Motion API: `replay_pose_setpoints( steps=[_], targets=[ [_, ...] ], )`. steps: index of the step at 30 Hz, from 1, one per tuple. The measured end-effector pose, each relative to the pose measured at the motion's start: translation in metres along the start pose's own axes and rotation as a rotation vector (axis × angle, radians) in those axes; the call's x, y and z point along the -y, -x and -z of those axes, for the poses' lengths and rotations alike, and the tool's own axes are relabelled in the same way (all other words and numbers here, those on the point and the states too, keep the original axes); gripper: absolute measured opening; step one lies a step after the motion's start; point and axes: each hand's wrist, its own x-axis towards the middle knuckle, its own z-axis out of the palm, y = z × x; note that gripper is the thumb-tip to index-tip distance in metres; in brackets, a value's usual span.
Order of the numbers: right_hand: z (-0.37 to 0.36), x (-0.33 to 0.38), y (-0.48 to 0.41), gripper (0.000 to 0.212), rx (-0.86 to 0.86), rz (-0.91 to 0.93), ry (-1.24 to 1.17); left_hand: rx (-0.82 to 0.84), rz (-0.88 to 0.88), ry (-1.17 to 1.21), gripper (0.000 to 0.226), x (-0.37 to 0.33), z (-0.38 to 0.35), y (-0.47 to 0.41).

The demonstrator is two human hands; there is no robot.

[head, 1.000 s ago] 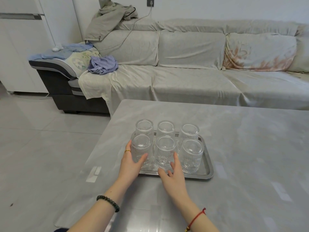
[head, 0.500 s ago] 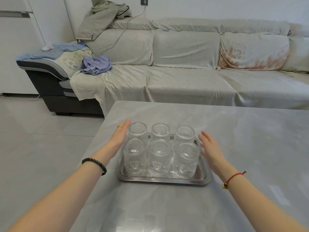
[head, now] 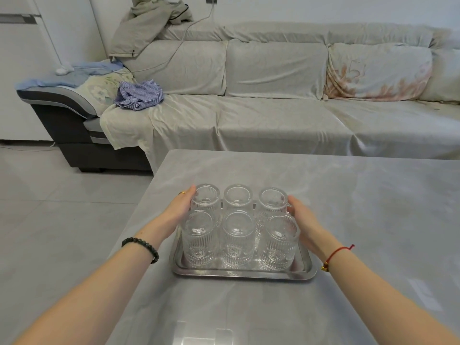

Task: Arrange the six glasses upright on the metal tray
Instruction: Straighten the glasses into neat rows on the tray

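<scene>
Both hands are in, one on each side of the cluster! The left hand (head: 178, 211), gold ring on a finger, lies flat and open against the far-left clear ribbed drinking glass (head: 206, 204), palm pressed to its wall. The right hand (head: 302, 220) mirrors it, fingers spread loosely along the far-right ribbed glass (head: 272, 204) and the near-right ribbed glass (head: 281, 241). Neither hand is curled around anything: they bracket the group, nothing lifted.

Between the hands stand all six glasses, upright, two rows of three, packed close. The far-middle glass (head: 237, 199) and the near-middle glass (head: 238, 239) fill the centre, and the near-left glass (head: 199, 239) sits just below the left palm. All rest on the rectangular shiny metal tray (head: 239, 273), whose near rim lies closer to the wearer than either hand.

The tray sits on a pale grey marbled bench (head: 361, 220), glossy, catching soft reflections; its left edge runs just outside the left forearm. A black bead bracelet (head: 142, 246) circles the left wrist, a red cord bracelet (head: 334, 255) the right.

Beyond the hands stretches a long sofa under a beige cover (head: 273, 115), a crumpled blue striped cloth (head: 139, 94) at its left end and a grey jacket (head: 149, 23) draped over its back. Out past the left arm is light grey tiled floor (head: 62, 207).
</scene>
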Motion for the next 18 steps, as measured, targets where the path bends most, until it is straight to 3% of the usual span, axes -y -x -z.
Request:
replay_pose_setpoints(
  steps=[5, 8, 11, 15, 18],
  targets=[
    [0.007, 0.004, -0.005, 0.043, 0.016, -0.004, 0.128, 0.03, -0.003, -0.013, 0.052, -0.001, 0.004, 0.004],
    [0.005, 0.022, -0.009, 0.041, -0.059, 0.261, 0.395, 0.028, -0.019, -0.001, 0.052, -0.002, 0.007, 0.01],
    [-0.013, 0.049, -0.011, 0.04, 0.075, 0.473, 0.671, 0.036, -0.019, 0.006, 0.054, 0.001, 0.012, 0.017],
    [-0.044, 0.063, -0.02, 0.046, 0.311, 0.442, 1.015, 0.072, -0.004, 0.048, 0.055, 0.002, 0.013, 0.024],
    [-0.056, 0.062, -0.025, 0.05, 0.335, 0.38, 1.092, 0.082, -0.002, 0.062, 0.053, 0.0, 0.011, 0.027]
  ],
)
